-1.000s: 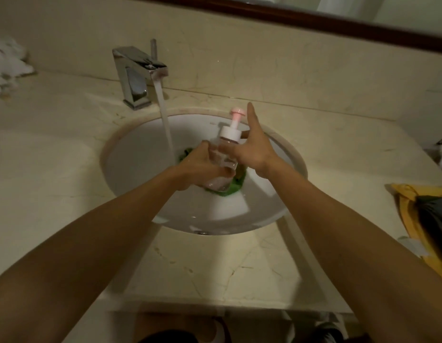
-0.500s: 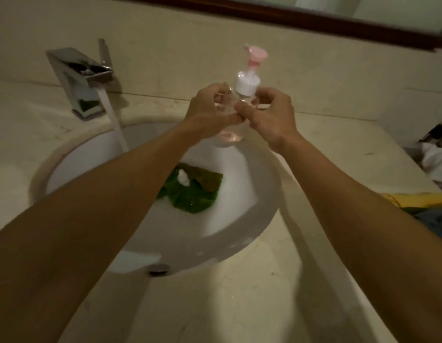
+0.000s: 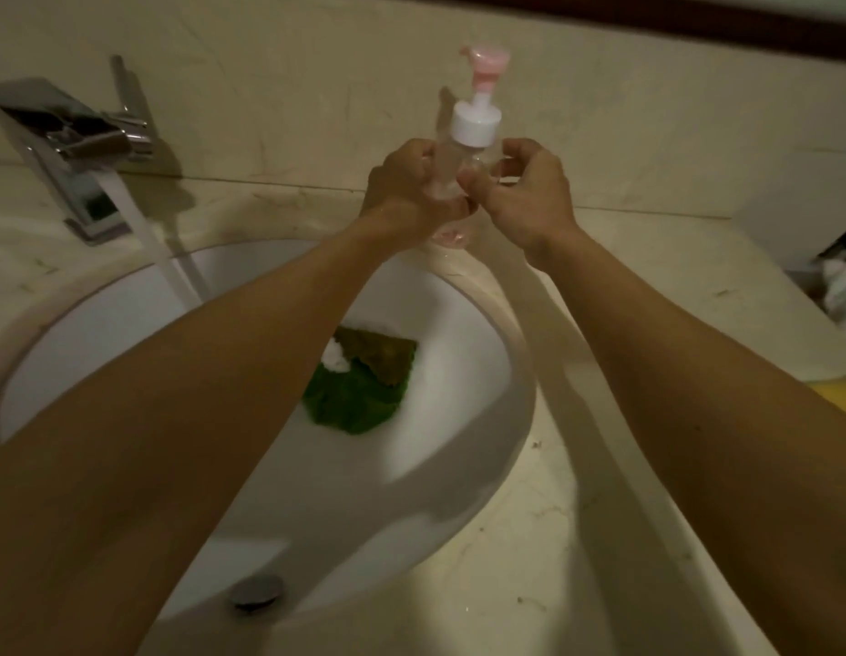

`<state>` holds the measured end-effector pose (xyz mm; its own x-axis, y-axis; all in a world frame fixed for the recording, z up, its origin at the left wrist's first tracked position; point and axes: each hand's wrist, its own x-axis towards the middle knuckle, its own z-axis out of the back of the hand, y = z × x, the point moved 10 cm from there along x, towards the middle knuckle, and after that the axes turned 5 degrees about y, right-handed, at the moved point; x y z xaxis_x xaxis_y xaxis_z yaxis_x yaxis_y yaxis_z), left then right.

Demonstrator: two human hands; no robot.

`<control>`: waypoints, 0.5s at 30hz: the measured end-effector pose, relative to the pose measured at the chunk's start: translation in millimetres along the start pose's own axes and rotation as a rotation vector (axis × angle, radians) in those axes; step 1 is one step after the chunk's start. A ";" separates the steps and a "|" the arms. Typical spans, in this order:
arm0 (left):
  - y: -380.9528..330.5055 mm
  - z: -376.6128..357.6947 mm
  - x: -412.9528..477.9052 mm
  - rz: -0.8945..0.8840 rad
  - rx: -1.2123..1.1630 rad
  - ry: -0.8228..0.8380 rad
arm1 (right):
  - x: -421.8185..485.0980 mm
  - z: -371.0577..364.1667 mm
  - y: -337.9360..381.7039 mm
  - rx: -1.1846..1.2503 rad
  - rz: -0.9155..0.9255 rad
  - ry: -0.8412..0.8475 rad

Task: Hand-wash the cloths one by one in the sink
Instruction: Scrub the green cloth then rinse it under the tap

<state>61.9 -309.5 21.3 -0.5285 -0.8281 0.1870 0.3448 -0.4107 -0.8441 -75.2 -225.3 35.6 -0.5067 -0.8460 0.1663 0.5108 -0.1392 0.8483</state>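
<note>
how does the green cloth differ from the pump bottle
The green cloth lies crumpled in the sink; the pump bottle is upright, held by the left hand and right hand near its back rim. The cloth is opaque with foam on it; the bottle is clear with a pink head.

A crumpled green cloth (image 3: 359, 400), one fold of it brownish-olive, lies bunched on the right inner slope of the round white ceramic sink (image 3: 411, 490). A small white blob of foam (image 3: 336, 359) sits on the cloth's far edge.
</note>
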 end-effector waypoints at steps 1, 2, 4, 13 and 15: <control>2.3 2.3 -3.8 0.002 0.051 -0.001 | -6.4 -0.8 -0.4 0.005 -0.027 0.030; 6.1 7.1 -10.0 0.010 0.102 -0.004 | -14.1 -0.6 -0.9 0.012 -0.055 0.061; 16.5 18.8 -26.7 0.008 0.181 -0.004 | -33.1 2.3 -5.4 0.000 -0.116 0.103; 75.1 57.6 -115.6 0.049 0.420 0.192 | -120.6 -31.0 5.4 -0.395 -0.057 0.107; 93.8 50.6 -130.4 0.063 0.475 0.303 | -136.0 -67.0 1.7 -0.457 -0.022 0.276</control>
<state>202.4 -259.4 -56.8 -0.6703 -0.7389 -0.0683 0.6572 -0.5484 -0.5170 41.1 -145.0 -19.3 -0.3504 -0.9358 -0.0395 0.7839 -0.3161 0.5343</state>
